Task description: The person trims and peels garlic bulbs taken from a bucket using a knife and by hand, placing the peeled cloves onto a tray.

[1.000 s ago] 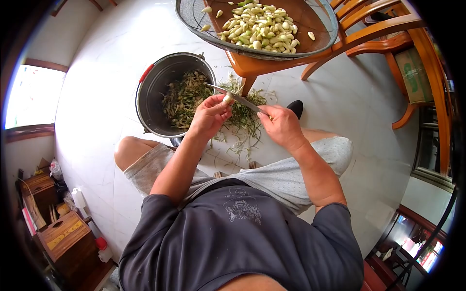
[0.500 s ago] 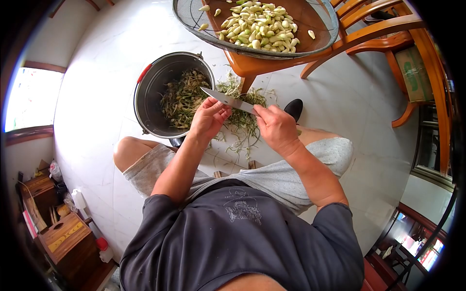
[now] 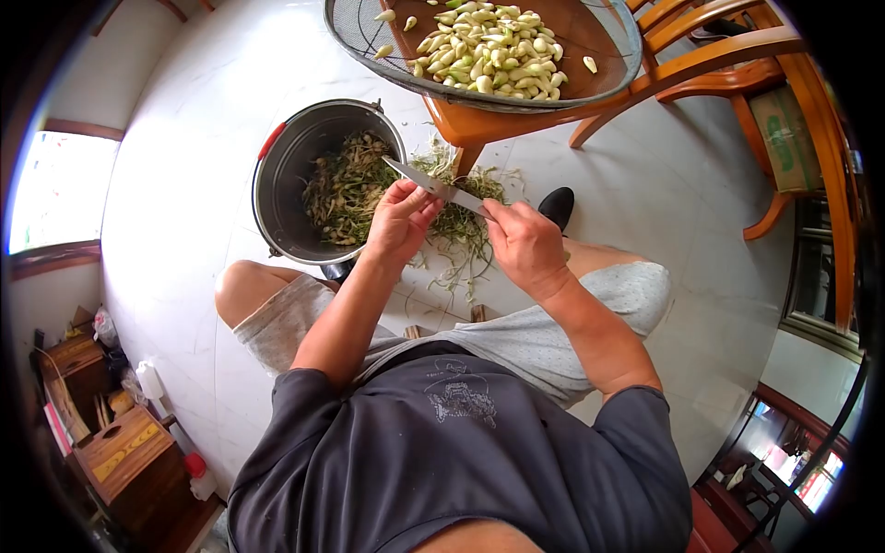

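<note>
While I am watching through the head camera, the person is sitting with both forearms reaching out over grey shorts (image 3: 553, 336), and I am taking the metal bucket (image 3: 281, 198) on the floor as my landmark. Nearest to me, the right hand (image 3: 525, 244) is sitting to the right of the bucket, its fingers closing around the handle of a knife (image 3: 433, 184); the blade is slanting up and left toward the bucket's rim. The left hand (image 3: 401, 221) is hovering just beside the bucket's right edge, its fingers curling around a small piece that is resting against the blade. I cannot tell what the piece is, since the fingers are hiding most of it. Below the hands, a heap of green trimmings (image 3: 461, 230) is lying on the white floor right of the bucket, and more trimmings are filling the bucket itself. A dark shoe (image 3: 558, 205) is showing farther right. Beyond the bucket, a mesh tray (image 3: 359, 28) carrying pale peeled pieces (image 3: 484, 46) is resting on a wooden chair (image 3: 701, 55).
</note>
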A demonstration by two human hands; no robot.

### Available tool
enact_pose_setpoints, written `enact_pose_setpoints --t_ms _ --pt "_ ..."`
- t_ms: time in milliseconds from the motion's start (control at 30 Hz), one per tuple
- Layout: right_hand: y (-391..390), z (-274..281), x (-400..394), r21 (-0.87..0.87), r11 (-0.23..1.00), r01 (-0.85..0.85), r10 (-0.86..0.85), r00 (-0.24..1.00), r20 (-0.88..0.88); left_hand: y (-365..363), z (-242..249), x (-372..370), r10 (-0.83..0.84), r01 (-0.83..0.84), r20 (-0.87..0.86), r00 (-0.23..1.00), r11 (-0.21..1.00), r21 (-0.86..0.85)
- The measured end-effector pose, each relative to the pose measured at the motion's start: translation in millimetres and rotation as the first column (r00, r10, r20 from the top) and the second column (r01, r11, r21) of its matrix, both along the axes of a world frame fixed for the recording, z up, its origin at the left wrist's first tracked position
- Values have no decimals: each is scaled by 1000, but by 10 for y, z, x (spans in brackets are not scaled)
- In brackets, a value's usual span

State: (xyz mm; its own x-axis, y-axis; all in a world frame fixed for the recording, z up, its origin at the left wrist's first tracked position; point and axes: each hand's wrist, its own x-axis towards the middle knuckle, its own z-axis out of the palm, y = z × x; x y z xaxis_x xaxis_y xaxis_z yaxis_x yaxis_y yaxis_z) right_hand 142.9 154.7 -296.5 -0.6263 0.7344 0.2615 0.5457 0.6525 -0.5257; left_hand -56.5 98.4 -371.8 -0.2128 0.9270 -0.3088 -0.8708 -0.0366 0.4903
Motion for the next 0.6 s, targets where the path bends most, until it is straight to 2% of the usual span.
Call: enact_pose_setpoints --t_ms 300,400,500,533,600 --pt "-12 4 13 -22 1000 4 -4 1000 11 -6 -28 26 10 -10 -4 1000 1000 9" --pt "-13 -34 15 -83 996 21 -22 1000 -10 -9 -37 24 13 -13 -10 1000 1000 25" --pt "101 -326 89 -146 985 93 -62 977 204 17 12 20 -13 13 2 1000 996 86" --pt "180 -365 117 -224 960 168 -84 935 344 3 58 23 -28 26 14 999 990 137" --pt "196 -332 175 -300 933 200 -110 950 291 -14 100 -10 -57 48 38 998 978 203"
